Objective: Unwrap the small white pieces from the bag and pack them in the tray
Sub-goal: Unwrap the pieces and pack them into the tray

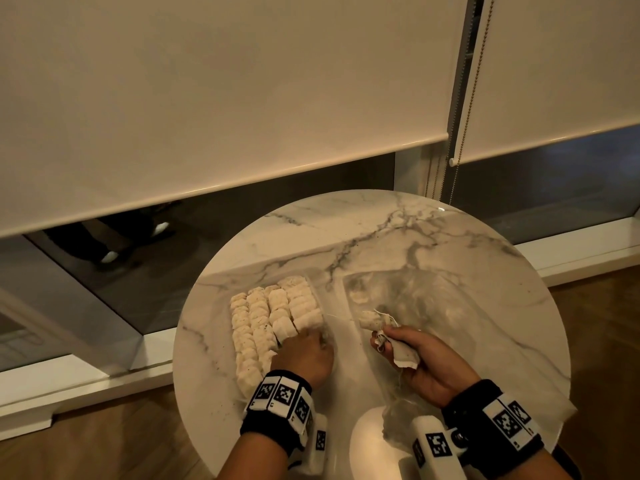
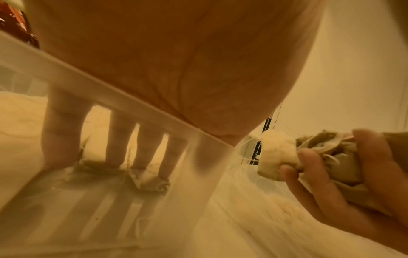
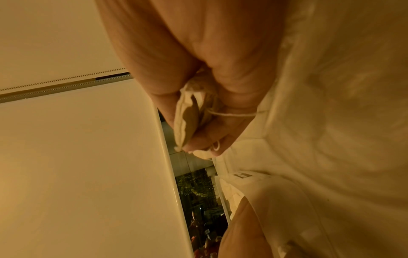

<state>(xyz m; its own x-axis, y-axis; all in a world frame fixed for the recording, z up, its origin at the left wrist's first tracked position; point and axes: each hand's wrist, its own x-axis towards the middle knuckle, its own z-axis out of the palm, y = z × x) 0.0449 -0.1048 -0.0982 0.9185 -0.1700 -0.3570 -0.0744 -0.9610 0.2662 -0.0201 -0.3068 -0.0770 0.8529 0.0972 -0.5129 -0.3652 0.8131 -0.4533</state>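
A clear plastic tray (image 1: pixel 314 289) on the left of the round marble table (image 1: pixel 381 230) holds several rows of small white pieces (image 1: pixel 266 317). My left hand (image 1: pixel 304 348) reaches into the tray's near right corner. Its fingers (image 2: pixel 119 136) point straight down behind the tray rim (image 2: pixel 110 89) and touch the pieces there. My right hand (image 1: pixel 391 341) hovers to the right and grips a crumpled bunch of white pieces (image 1: pixel 375 322) with thin strings. The bunch (image 2: pixel 278 153) sticks out past the fingertips, and a string (image 3: pixel 234 114) crosses the folded piece (image 3: pixel 187 115).
A clear plastic bag (image 1: pixel 433 299) lies flat on the right half of the table with a piece or two inside. Roller blinds and a beaded cord (image 1: pixel 467 98) hang beyond the table. Wooden floor shows around the table.
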